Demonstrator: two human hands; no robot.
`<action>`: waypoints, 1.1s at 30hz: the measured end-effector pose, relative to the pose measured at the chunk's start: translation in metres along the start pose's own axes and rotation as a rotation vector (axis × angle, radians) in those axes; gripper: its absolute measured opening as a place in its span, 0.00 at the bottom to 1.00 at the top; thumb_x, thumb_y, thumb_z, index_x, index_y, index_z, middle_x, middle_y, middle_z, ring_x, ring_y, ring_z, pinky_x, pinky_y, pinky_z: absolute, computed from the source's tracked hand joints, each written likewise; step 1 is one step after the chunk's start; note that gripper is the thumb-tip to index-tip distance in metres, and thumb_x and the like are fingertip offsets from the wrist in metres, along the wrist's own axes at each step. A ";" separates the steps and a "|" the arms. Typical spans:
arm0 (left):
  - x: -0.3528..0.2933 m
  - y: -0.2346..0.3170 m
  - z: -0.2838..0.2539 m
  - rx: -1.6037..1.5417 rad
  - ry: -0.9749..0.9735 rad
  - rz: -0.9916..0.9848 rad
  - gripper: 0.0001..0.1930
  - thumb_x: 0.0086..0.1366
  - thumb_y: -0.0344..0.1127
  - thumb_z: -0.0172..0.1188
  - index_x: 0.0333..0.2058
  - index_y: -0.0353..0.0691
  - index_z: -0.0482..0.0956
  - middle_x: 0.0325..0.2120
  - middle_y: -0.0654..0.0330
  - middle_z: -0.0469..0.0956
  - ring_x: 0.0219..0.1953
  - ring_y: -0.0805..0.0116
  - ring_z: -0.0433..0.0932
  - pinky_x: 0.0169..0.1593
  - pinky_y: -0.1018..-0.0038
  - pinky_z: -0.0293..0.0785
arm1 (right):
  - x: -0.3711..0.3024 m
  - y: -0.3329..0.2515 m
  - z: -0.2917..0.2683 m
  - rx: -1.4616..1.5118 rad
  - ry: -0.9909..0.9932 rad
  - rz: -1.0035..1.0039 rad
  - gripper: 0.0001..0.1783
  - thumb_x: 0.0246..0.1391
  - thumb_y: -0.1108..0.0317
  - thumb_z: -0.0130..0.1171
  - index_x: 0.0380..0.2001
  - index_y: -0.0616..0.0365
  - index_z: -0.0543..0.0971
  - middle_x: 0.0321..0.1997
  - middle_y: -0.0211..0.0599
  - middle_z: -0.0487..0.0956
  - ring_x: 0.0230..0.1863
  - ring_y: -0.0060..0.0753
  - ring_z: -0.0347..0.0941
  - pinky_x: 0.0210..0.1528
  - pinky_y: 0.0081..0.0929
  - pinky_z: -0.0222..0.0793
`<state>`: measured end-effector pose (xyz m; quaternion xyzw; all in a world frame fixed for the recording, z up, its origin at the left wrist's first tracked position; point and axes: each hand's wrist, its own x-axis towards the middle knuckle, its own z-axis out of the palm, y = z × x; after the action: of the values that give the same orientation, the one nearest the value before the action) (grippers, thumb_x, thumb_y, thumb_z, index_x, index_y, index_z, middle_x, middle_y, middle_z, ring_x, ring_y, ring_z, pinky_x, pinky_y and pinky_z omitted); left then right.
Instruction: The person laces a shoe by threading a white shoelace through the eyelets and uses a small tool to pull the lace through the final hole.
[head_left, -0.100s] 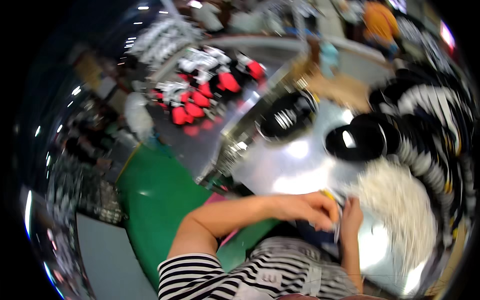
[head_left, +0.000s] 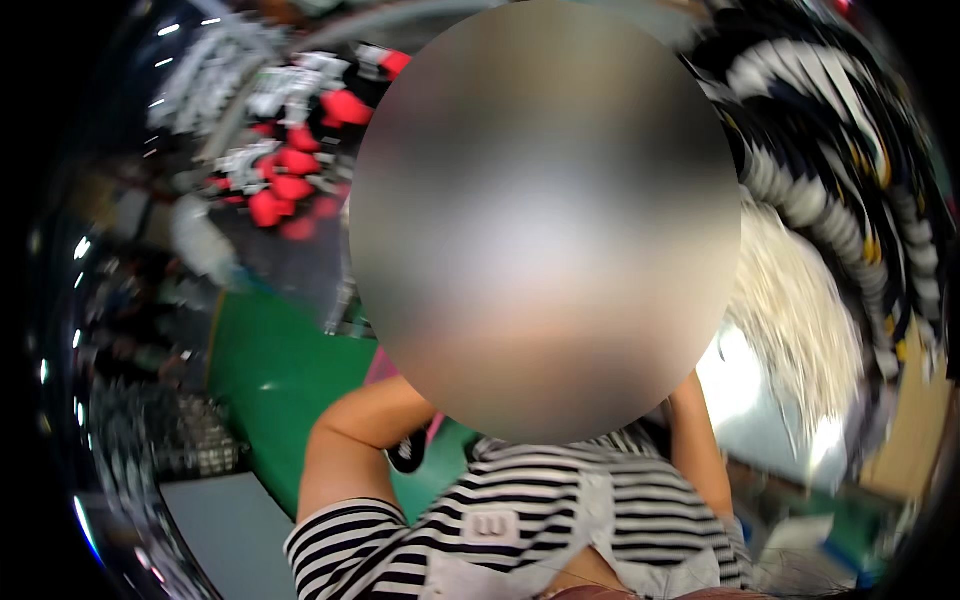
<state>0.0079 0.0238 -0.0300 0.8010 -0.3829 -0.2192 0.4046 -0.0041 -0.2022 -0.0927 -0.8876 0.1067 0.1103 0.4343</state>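
A blurred disc [head_left: 545,220] covers the middle of the view. The green floor [head_left: 260,380] spreads to its left, and the shiny surface [head_left: 735,375] shows past its lower right edge. Banded dark and white pieces [head_left: 820,200] are crowded along the upper right; red, black and white pieces [head_left: 290,165] lie heaped at the upper left. The striped shirt [head_left: 540,485] fills the bottom. A bundle of pale strands [head_left: 800,320] lies on the surface, to the right of the right arm [head_left: 703,440] and apart from its visible part.

The left arm [head_left: 350,450] bends at the elbow, and both arms run in under the disc. Both hands are hidden there, so I cannot tell whether they grip anything, or what; of the things in sight, the strands look nearest to the right one. A dark shoe [head_left: 405,452] shows below the left forearm.

The strands look loose and light, so an outward swing of the right elbow could probably drag or scatter them. The banded pieces seem closely packed; pulling one carelessly might topple its neighbours onto the strands
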 end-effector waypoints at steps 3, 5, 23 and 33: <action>0.018 -0.041 0.041 0.592 0.245 -0.074 0.09 0.66 0.34 0.56 0.39 0.34 0.79 0.36 0.51 0.78 0.39 0.51 0.77 0.42 0.57 0.74 | 0.025 0.041 0.037 0.165 0.223 -0.139 0.14 0.64 0.61 0.52 0.45 0.60 0.75 0.30 0.51 0.81 0.34 0.55 0.78 0.37 0.44 0.70; 0.031 -0.044 0.055 0.362 0.395 -0.148 0.09 0.64 0.35 0.58 0.33 0.34 0.80 0.31 0.49 0.76 0.35 0.49 0.75 0.38 0.58 0.72 | 0.023 0.031 0.022 0.134 0.228 -0.159 0.11 0.64 0.64 0.51 0.44 0.59 0.74 0.26 0.48 0.80 0.31 0.53 0.78 0.35 0.42 0.70; 0.064 -0.048 0.056 -0.788 0.075 -0.512 0.08 0.63 0.34 0.64 0.29 0.37 0.79 0.26 0.70 0.75 0.30 0.83 0.70 0.36 0.79 0.68 | 0.022 0.039 0.023 0.044 0.272 -0.203 0.09 0.64 0.65 0.52 0.40 0.60 0.73 0.30 0.50 0.81 0.34 0.55 0.78 0.38 0.45 0.72; 0.044 0.004 0.020 0.152 0.056 -0.146 0.12 0.65 0.34 0.60 0.42 0.31 0.80 0.32 0.54 0.78 0.34 0.63 0.76 0.40 0.69 0.71 | 0.034 0.046 0.016 0.097 0.294 -0.201 0.11 0.64 0.64 0.52 0.43 0.61 0.74 0.26 0.49 0.80 0.30 0.53 0.78 0.36 0.44 0.70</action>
<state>0.0200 -0.0222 -0.0396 0.8610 -0.3274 -0.1958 0.3363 0.0140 -0.2204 -0.1461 -0.8785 0.0848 -0.0698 0.4650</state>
